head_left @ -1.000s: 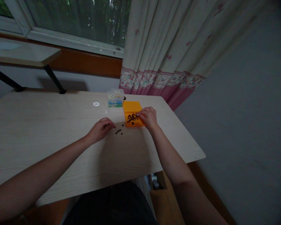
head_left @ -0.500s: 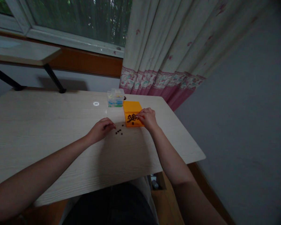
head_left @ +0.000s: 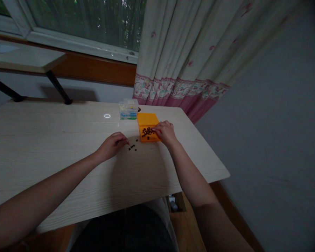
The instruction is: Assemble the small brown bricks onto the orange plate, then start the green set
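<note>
An open orange box (head_left: 148,118) lies on the table, with many small dark brown pieces (head_left: 147,131) heaped in its near half. My right hand (head_left: 166,133) reaches over the box's right side, thumb and fingers pinched together at the edge of the heap. Whatever is in that pinch is too small to make out. Left of the box, several more loose dark pieces (head_left: 132,146) are scattered on the tabletop. Beside them is my left hand (head_left: 111,145), its fingers curled and thumb and fingertip together; what it holds, if anything, cannot be seen.
Behind the orange box stands a clear plastic case (head_left: 128,109) with blue and green contents, a small dark round object (head_left: 139,109) by it. A raised shelf (head_left: 26,56) on black legs is at the back left of the pale wooden table (head_left: 68,133). A curtain (head_left: 178,70) hangs behind.
The view has shifted very slightly. Both hands keep nearly the same pose and place, and the dark pieces look much the same.
</note>
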